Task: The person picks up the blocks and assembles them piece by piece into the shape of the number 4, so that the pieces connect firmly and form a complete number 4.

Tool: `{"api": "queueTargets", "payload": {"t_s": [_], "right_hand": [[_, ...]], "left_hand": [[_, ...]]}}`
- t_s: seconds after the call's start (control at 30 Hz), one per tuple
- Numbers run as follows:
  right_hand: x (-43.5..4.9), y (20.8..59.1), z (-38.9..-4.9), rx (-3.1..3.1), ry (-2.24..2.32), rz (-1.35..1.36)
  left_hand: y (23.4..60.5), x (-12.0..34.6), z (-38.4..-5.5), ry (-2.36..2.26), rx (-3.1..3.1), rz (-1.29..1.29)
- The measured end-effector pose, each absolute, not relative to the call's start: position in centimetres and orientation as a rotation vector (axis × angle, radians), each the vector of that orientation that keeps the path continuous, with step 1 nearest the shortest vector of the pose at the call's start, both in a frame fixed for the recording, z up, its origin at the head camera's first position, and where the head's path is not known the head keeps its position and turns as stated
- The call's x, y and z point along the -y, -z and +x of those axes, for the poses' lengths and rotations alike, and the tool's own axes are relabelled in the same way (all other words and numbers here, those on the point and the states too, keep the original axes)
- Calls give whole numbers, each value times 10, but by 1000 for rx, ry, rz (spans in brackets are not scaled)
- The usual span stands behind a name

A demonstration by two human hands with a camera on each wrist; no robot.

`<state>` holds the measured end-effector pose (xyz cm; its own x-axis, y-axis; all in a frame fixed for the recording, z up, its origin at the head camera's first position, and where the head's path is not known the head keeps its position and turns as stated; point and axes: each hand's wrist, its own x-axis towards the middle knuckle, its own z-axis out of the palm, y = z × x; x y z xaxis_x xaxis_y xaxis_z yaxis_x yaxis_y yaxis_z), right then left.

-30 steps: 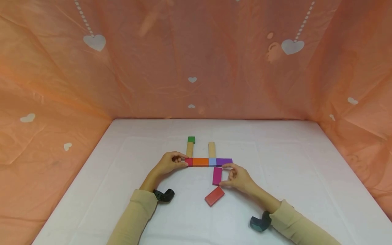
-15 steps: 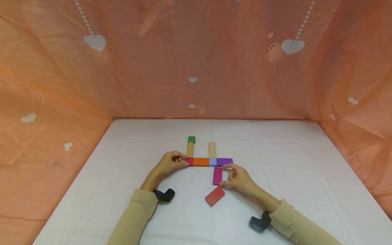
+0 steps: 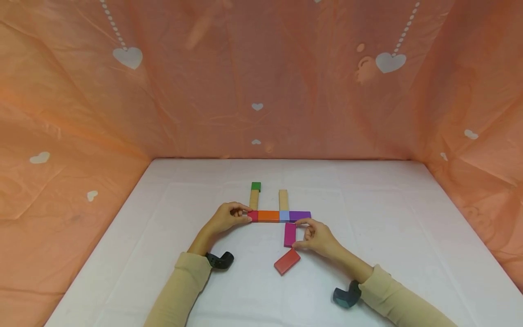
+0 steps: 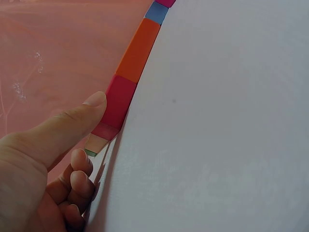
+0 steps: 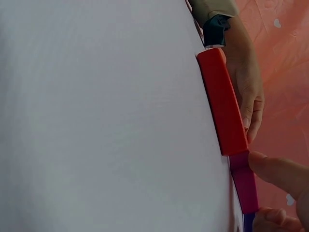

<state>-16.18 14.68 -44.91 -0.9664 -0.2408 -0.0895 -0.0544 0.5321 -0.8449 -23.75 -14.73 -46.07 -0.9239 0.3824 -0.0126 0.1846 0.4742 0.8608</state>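
Observation:
Near the table's middle, a row of blocks runs from a crimson block [image 3: 254,217] through an orange block [image 3: 268,216] and a light blue block [image 3: 284,216] to a purple block [image 3: 300,216]. My left hand [image 3: 226,219] pinches the crimson block at the row's left end between thumb and forefinger; the left wrist view has the thumb along its side. With thumb and forefinger at its two ends, my right hand [image 3: 320,238] holds a magenta block [image 3: 289,235], lying lengthwise just in front of the purple one. A red block [image 3: 287,262] lies slanted in front of it.
Behind the row, two plain wooden blocks extend backward, a left one [image 3: 254,200] and a right one [image 3: 283,200]. A green block [image 3: 256,186] tops the left one's far end. Orange curtains [image 3: 261,118] with hearts enclose the white table [image 3: 367,195].

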Motion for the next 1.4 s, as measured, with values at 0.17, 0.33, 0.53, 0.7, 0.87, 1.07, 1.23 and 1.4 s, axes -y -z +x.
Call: {"api": "queueTargets", "payload": {"t_s": [0.17,0.33,0.53,0.7,0.87,1.07,1.23,1.4], "right_hand": [[-147,449,-162,-2571,1414,-261],[-146,448,-161,-2567,1422,-277],[-146,448,-162,-2563,1417,-285],[-146,448,-162,-2548,1430,-307],[-146,449,-163,-2550,1430,-321],[-145,449,-164,-2556,1405,-295],[-144,448,-164,-2557,1402,-287],[-143,449,-164,-2560,1395,-283]], "left_hand": [[462,147,-238,-1423,-2524,500],[460,147,-236,-1427,-2516,488],[460,148,-236,-1432,-2508,467],[459,147,-236,-1431,-2510,482],[459,147,-236,-1426,-2513,491],[458,147,-236,-1422,-2520,486],[457,147,-235,-1428,-2511,466],[457,146,-235,-1436,-2499,450]]}}
